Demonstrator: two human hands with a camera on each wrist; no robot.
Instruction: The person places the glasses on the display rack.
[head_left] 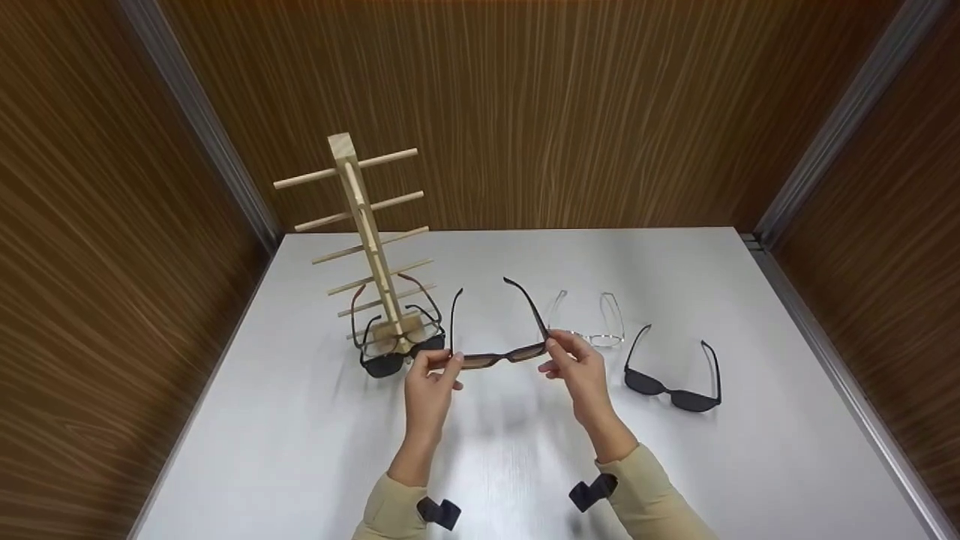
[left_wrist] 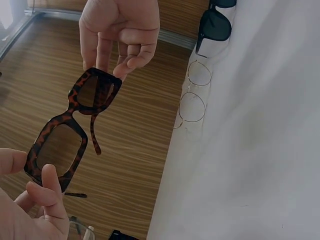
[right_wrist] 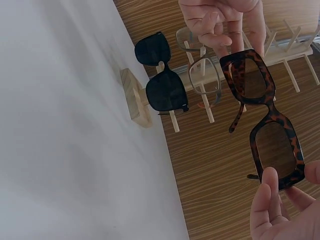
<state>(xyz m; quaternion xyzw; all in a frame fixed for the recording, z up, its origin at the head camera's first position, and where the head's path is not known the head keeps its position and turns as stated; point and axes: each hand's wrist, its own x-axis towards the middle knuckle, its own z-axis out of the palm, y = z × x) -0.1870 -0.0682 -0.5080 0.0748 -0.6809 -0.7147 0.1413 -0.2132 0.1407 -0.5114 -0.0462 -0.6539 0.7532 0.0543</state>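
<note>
Tortoiseshell sunglasses (left_wrist: 70, 116) with rectangular brown lenses hang in the air between both hands, above the white table. Their temples are unfolded and point away from me in the head view. My left hand (head_left: 429, 394) pinches the left end of the frame between thumb and fingers. At the right end, near the hinge, my right hand (head_left: 586, 379) pinches the frame the same way. Just left of them stands a wooden glasses rack (head_left: 369, 225) with pegs. Black sunglasses (right_wrist: 167, 90) sit low on it, and clear-lensed glasses (right_wrist: 218, 77) sit just above those.
Thin wire-rimmed glasses (head_left: 604, 340) lie on the table (head_left: 757, 465) behind my right hand. Farther right lie black sunglasses (head_left: 693, 402), temples unfolded. Wood-grain panels (head_left: 525, 112) enclose the back and both sides. The rack's upper pegs carry no glasses.
</note>
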